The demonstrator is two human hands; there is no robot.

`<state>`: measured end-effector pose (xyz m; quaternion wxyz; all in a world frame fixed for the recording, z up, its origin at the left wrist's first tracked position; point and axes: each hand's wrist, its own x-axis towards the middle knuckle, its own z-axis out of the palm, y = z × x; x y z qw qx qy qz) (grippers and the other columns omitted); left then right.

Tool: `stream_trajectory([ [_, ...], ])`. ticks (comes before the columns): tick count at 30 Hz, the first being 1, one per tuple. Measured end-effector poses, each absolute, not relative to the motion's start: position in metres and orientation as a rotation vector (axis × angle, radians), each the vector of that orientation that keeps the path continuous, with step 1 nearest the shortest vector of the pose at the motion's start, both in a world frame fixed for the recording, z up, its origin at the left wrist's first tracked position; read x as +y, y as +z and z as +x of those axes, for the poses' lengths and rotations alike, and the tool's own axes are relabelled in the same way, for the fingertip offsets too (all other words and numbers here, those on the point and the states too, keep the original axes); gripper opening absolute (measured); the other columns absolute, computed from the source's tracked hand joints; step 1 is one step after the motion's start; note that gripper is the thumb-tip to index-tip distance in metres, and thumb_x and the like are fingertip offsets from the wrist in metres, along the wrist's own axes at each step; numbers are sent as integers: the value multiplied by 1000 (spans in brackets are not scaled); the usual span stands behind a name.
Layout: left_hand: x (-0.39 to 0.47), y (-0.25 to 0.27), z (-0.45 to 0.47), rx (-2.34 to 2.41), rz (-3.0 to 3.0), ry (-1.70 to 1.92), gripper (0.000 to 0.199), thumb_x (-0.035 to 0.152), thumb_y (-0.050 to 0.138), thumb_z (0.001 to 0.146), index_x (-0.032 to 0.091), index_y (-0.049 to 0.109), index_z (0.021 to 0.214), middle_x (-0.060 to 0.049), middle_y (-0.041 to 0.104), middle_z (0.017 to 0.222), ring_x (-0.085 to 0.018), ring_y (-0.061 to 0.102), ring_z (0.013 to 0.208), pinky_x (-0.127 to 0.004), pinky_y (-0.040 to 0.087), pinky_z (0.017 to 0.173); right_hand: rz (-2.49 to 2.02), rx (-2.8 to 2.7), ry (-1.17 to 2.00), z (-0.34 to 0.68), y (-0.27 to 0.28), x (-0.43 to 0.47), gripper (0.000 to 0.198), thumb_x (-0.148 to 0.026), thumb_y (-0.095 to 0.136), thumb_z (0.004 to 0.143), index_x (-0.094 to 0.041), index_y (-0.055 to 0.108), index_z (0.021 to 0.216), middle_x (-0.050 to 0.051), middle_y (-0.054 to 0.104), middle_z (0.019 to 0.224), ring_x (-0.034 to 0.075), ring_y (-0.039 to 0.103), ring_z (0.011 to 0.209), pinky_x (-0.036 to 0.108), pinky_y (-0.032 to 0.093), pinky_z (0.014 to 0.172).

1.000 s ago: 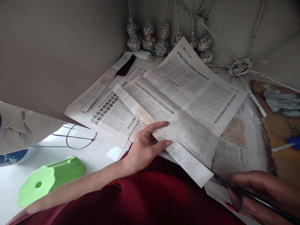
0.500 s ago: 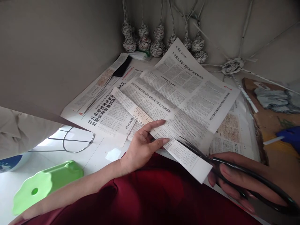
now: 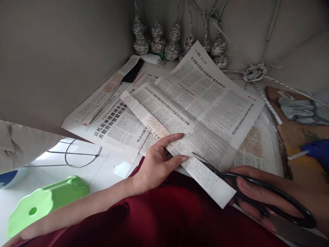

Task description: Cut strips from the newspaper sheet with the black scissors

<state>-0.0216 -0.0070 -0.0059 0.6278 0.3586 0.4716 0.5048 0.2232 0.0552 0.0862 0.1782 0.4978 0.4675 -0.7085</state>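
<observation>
My left hand (image 3: 156,163) grips the near edge of a folded newspaper sheet (image 3: 195,113) that lies across my lap on a dark red cloth (image 3: 167,216). My right hand (image 3: 272,202) holds black scissors (image 3: 246,181) by the handles. The blades point left and sit in the paper, along a narrow strip (image 3: 205,175) at its near edge. The blade tips end just right of my left fingers.
More newspaper pages (image 3: 115,116) cover the floor up to the grey wall. Several woven paper gourds (image 3: 174,46) stand in the corner. A green plastic stool (image 3: 46,200) and a wire stand (image 3: 82,154) are at left, a brown board (image 3: 298,137) with a blue object (image 3: 318,149) at right.
My right hand has brought the scissors up from the lower right into the newspaper, and the blades now lie further left along the strip. My left hand has kept its hold.
</observation>
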Motion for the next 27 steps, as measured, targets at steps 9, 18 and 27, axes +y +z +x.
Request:
stream_trajectory([
  [9, -9, -1, -18, 1063, 754, 1162, 66, 29, 83, 78, 18, 57, 138, 0, 68, 78, -13, 64, 63, -29, 58, 62, 1223, 1616, -1981, 219, 58, 59, 65, -83, 47, 85, -18, 54, 87, -3, 55, 65, 8, 55, 49, 19, 37, 48],
  [18, -10, 3, -16, 1031, 741, 1173, 64, 23, 85, 76, 18, 59, 134, -5, 71, 104, -13, 66, 71, -25, 57, 61, 1221, 1705, -1959, 218, 60, 54, 59, -78, 50, 88, -19, 55, 88, -1, 60, 68, 10, 59, 55, 21, 45, 55],
  [27, -9, 4, -16, 1039, 760, 1187, 63, 20, 85, 76, 17, 59, 134, -7, 69, 113, -14, 69, 79, -22, 56, 59, 1246, 1746, -1941, 224, 50, 51, 58, -79, 51, 86, -21, 58, 90, -3, 58, 67, 10, 57, 52, 21, 45, 51],
])
